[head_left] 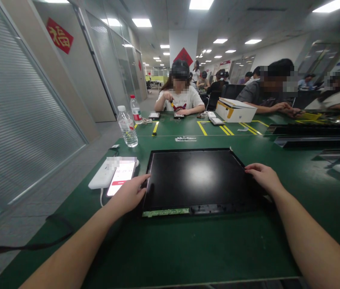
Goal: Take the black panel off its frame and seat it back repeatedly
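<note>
A black LCD screen panel (176, 176) lies before me on the green table, its glossy face up with a bright reflection near the middle. Along its near edge runs a green circuit strip (166, 212) on the left and a dark bar to the right. My left hand (130, 192) holds the panel's left edge; the fingers are partly hidden there. At the right edge, my right hand (263, 176) grips the frame between thumb and fingers. It cannot be seen whether the panel is lifted slightly off the table.
A lit phone (122, 176) leans on a white power strip (99, 178) at the left. Behind these stand two water bottles, one clear (128, 126) and one red-labelled (136, 110). Dark metal strips (314, 141) lie at the right. A co-worker (180, 94) sits opposite, near a white box (236, 110).
</note>
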Demonstrator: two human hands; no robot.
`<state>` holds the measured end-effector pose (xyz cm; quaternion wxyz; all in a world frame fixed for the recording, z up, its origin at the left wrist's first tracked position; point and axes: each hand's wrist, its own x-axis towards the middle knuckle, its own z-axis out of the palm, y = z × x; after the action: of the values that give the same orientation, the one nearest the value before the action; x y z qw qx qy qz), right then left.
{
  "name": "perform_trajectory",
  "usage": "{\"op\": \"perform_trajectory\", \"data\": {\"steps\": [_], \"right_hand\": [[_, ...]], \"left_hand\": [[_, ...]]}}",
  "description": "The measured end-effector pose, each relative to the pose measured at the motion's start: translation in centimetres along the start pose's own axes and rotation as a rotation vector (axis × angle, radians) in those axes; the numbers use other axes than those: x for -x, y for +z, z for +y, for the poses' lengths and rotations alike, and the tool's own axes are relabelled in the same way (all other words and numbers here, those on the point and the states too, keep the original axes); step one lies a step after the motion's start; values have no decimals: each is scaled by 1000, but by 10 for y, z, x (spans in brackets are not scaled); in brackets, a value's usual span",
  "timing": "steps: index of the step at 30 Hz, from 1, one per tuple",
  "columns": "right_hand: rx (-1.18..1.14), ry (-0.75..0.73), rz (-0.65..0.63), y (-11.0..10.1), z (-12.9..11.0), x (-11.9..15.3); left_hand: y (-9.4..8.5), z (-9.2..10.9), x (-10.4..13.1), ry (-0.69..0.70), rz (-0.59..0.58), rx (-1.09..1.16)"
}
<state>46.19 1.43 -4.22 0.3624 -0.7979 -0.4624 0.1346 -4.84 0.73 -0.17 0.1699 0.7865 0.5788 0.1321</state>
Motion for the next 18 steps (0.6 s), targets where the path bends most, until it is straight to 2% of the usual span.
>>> {"op": "perform_trajectory", "data": {"steps": [9,18], "right_hand": [[-36,29,-7,0,1,-4],[-52,-2,15,3,1,1]], "left_hand": [[7,-4,-2,23,38,27],[9,-6,-3,39,36,-11]]}}
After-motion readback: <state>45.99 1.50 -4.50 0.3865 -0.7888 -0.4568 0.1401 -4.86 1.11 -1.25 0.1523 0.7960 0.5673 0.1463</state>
